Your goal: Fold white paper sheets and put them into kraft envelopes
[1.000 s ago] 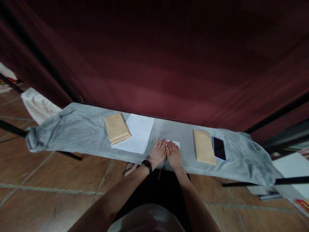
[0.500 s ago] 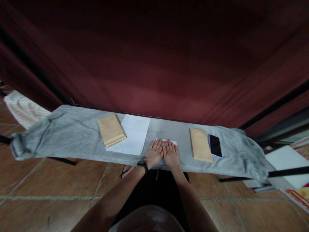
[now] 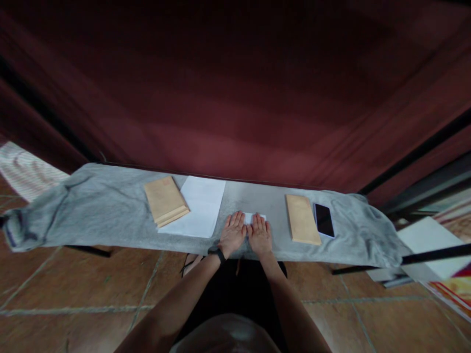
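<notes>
My left hand and my right hand lie flat, side by side, fingers stretched out, pressing on a small folded white paper on the grey cloth that covers a narrow table. Only the paper's far edge shows between and beyond my fingertips. A black band sits on my left wrist.
A stack of brown envelopes lies partly on a white sheet to the left. A single brown envelope and a black phone lie to the right. A dark red curtain hangs behind. Tiled floor lies below.
My hands have slid slightly apart and back over the folded paper, staying flat. The view has shifted a little to the left.
</notes>
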`<action>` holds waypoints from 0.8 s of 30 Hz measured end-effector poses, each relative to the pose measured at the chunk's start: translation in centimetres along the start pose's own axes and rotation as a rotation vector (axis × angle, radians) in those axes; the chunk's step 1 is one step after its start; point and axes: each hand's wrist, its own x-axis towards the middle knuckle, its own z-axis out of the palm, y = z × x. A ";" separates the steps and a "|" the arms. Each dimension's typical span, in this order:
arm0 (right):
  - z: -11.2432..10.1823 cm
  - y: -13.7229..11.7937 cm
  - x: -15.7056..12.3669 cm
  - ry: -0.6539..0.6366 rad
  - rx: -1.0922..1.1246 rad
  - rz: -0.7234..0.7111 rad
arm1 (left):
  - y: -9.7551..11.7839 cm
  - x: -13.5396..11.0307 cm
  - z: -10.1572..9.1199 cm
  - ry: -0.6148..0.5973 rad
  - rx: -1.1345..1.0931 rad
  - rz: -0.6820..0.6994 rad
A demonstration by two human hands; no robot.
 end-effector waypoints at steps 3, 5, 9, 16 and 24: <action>0.2 0.3 -0.1 0.027 0.003 0.007 | 0.0 0.0 0.1 0.000 -0.006 -0.014; 0.4 0.6 -0.2 0.049 0.009 0.003 | 0.0 -0.1 0.2 -0.006 -0.013 -0.033; 0.7 1.0 -0.4 0.091 0.005 -0.011 | -0.1 -0.2 0.3 -0.012 -0.015 -0.064; 0.8 1.7 -0.8 0.132 -0.022 -0.001 | -0.3 -0.6 0.0 0.001 0.021 -0.082; 0.8 2.7 -1.2 0.171 -0.042 0.023 | -0.7 -1.3 0.0 0.016 0.059 -0.102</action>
